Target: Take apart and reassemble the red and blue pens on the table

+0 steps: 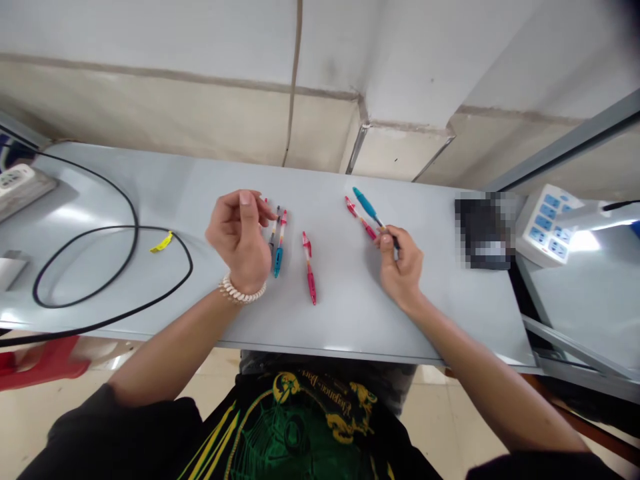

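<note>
My right hand (pixel 403 263) is closed around a pen with a teal barrel half (pixel 367 202) and a dark end; the pen points up and left. Just beyond it lies a red pen (pixel 353 207), partly hidden by the held one. My left hand (pixel 243 233) is raised over the table, palm up, fingers loosely curled and nothing visible in it. Beside it lie a pen with a red top and teal lower half (pixel 279 260) and a dark clear pen (pixel 273 237), partly covered by the hand. Another red pen (pixel 310 277) lies between my hands.
A black cable (pixel 135 227) loops across the left of the grey table (pixel 340 320), with a yellow tag (pixel 163 243) on it. At the right are a blurred dark object (pixel 483 233) and a white power strip (pixel 550 223). A wall stands behind.
</note>
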The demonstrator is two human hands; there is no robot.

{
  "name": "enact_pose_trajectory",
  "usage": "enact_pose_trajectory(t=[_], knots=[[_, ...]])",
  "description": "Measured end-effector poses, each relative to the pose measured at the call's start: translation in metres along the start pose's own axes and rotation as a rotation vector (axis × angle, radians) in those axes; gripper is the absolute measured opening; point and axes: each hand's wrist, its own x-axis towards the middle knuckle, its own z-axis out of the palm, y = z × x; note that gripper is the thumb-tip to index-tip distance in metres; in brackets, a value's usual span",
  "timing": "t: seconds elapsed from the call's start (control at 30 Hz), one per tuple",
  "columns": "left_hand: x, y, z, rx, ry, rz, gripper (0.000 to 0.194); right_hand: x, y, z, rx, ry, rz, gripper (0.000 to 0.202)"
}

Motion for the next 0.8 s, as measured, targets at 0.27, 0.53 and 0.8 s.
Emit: enact_pose_trajectory(t=[0.27,0.53,0.8], knots=[[0.014,0.007,-0.008,0.154,0.109,0.235,0.030,0.003,-0.002,0.007,-0.061,0.002,-0.144,0.029],[0.033,-0.007,-0.004,-0.114,0.087,-0.086,0.033,0.016,-0.062,0.052,-0.101,-0.455,-0.317,0.034],[0.031,-0.029,0.001,-0.190,0.130,-0.120,0.042,0.011,-0.121,0.101,-0.419,-0.765,-0.357,0.033]])
